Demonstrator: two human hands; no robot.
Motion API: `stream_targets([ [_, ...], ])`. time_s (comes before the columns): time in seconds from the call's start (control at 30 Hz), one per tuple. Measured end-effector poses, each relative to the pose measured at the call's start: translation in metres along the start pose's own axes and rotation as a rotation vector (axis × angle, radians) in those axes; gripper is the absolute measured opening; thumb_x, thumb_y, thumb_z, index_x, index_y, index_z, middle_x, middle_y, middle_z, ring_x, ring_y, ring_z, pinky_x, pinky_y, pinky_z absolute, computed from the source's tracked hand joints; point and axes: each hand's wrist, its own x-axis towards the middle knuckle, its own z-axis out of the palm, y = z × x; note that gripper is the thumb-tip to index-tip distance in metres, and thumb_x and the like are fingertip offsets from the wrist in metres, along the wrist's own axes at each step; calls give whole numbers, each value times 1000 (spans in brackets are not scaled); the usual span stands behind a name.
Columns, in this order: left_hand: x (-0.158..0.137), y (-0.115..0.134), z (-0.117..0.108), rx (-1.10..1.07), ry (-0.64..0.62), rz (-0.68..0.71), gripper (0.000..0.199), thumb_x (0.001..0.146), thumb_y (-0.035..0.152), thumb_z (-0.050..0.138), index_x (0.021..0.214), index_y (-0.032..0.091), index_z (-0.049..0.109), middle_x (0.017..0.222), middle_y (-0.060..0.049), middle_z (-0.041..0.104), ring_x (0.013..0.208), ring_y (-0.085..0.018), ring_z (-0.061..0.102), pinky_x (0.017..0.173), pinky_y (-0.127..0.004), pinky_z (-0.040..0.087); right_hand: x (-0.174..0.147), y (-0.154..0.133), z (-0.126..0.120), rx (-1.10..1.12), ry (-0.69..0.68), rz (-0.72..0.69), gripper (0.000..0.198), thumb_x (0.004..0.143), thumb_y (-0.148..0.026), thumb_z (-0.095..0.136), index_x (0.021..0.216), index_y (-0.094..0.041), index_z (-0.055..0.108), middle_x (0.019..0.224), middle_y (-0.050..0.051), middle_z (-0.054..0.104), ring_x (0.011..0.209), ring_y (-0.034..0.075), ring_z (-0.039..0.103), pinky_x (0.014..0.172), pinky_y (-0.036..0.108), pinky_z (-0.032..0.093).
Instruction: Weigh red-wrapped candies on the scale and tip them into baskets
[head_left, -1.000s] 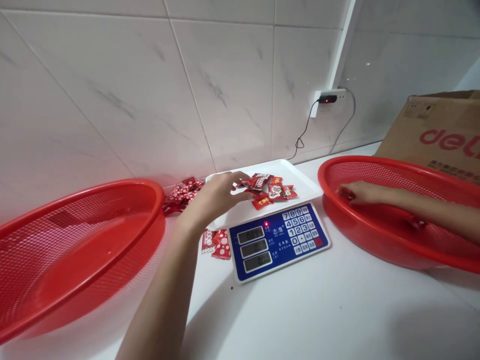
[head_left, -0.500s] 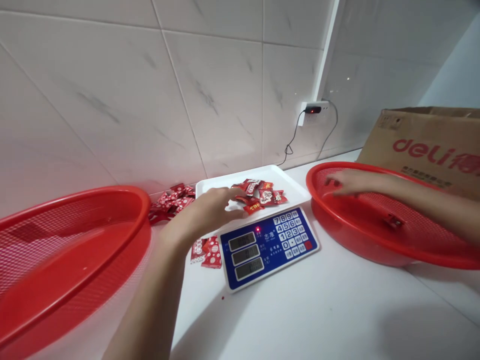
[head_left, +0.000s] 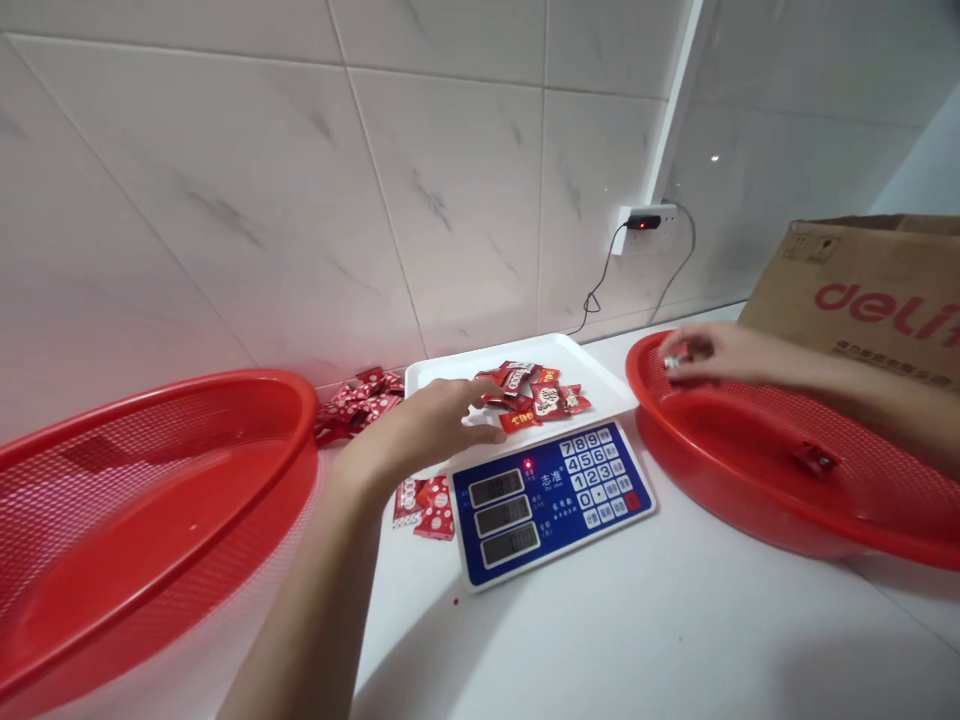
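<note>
The unclenched left hand (head_left: 436, 422) was positioned beside packets (head_left: 525, 395) on the tray (head_left: 602, 388); the right hand (head_left: 716, 352) gripped one packet (head_left: 673, 362) over a basket (head_left: 724, 485).

A digital weighing scale (head_left: 555, 505) stands at the centre of a tabletop (head_left: 675, 640), its keypad panel toward the viewer and its tray (head_left: 598, 372) behind that. Wrapped packets (head_left: 546, 400) lie clustered on the tray, the person's left hand (head_left: 439, 420) at their left. At the far left stands a mesh basket (head_left: 150, 540). Between it and the tray, a packet heap (head_left: 364, 400) sits near the tiled wall (head_left: 457, 270); loose packets (head_left: 435, 508) lie beside the panel's left edge. Right of the scale, a second basket (head_left: 712, 490) contains a single packet (head_left: 815, 460), with the right hand (head_left: 709, 350) over its far-left part. A cardboard box (head_left: 795, 285) stands behind this basket. On the wall behind is a power socket (head_left: 664, 237).
</note>
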Motion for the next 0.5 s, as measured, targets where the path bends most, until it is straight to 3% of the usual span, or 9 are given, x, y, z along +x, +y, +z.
stream_targets([
  [0.07, -5, -5, -3, -6, 47, -11, 51, 87, 49, 61, 134, 30, 59, 123, -7, 69, 106, -27, 66, 88, -38, 52, 9, -28, 1, 176, 59, 11, 16, 83, -22, 69, 98, -17, 67, 75, 4, 69, 62, 12, 63, 61, 23, 51],
  [0.13, -10, -6, -6, -2, 81, -11, 54, 87, 50, 62, 137, 30, 57, 123, -7, 69, 104, -26, 66, 86, -37, 53, 17, -56, 16, 306, 20, 0, 25, 80, -22, 73, 103, -17, 65, 84, 6, 71, 71, 15, 67, 65, 26, 54],
  [0.2, -15, -4, -8, -3, 85, -18, 53, 88, 50, 62, 137, 32, 57, 121, -6, 70, 102, -25, 67, 84, -35, 53, 24, -75, 34, 323, -57, -23, 30, 79, -20, 74, 107, -17, 65, 94, 9, 71, 77, 18, 68, 63, 27, 56],
  [0.27, -18, -2, -10, -13, 72, -47, 52, 88, 51, 62, 137, 34, 57, 119, -5, 70, 100, -24, 67, 79, -33, 54, 29, -77, 42, 300, -67, -41, 35, 81, -19, 72, 115, -17, 63, 109, 11, 68, 82, 18, 68, 60, 26, 56],
  [0.33, -21, 0, -12, -27, 57, -82, 53, 87, 51, 63, 137, 35, 56, 119, -5, 70, 99, -24, 68, 73, -30, 54, 28, -56, 34, 222, 20, -37, 30, 86, -19, 65, 115, -19, 63, 116, 11, 66, 83, 16, 66, 61, 25, 56],
  [0.43, -23, -2, -15, -35, 55, -123, 57, 84, 52, 64, 137, 34, 55, 120, -6, 69, 100, -25, 68, 63, -28, 54, 8, 12, 5, -40, 222, 99, 12, 90, -22, 54, 97, -18, 64, 98, 11, 69, 68, 14, 61, 57, 26, 52],
  [0.47, -24, -3, -16, -36, 60, -138, 58, 82, 53, 64, 137, 34, 55, 120, -6, 68, 100, -25, 68, 62, -28, 54, -4, 39, -4, -158, 219, 203, 9, 88, -24, 54, 88, -19, 62, 89, 12, 69, 57, 13, 57, 52, 28, 49],
  [0.5, -24, -5, -16, -37, 64, -149, 59, 81, 55, 64, 136, 34, 55, 119, -6, 68, 100, -26, 68, 62, -28, 54, -17, 65, -11, -225, 133, 265, 15, 88, -33, 55, 82, -20, 61, 82, 13, 68, 52, 14, 56, 46, 29, 45],
])
